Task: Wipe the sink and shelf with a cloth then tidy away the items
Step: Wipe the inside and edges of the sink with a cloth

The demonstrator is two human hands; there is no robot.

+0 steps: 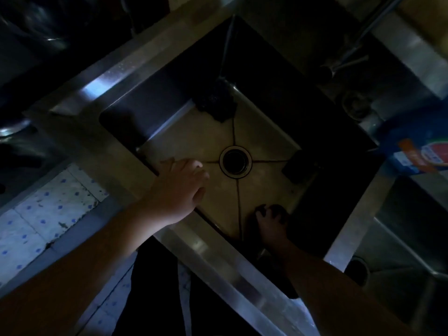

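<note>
I look down into a dim steel sink (264,187) with a round drain (235,161) at its centre. My left hand (180,187) hangs over the sink's near-left edge, fingers loosely apart, holding nothing. Low in the near corner of the basin, my right hand (270,219) has its fingers curled on something dark (278,210); whether that is the cloth is too dark to tell. A dark crumpled scourer-like lump (215,100) lies in the far corner. A dark rectangular block (300,166) sits at the right corner.
A blue and orange packet (421,151) stands on the ledge to the right. A tap (349,57) rises behind the basin. A second basin (407,263) lies to the right. Tiled floor (36,214) shows at the left.
</note>
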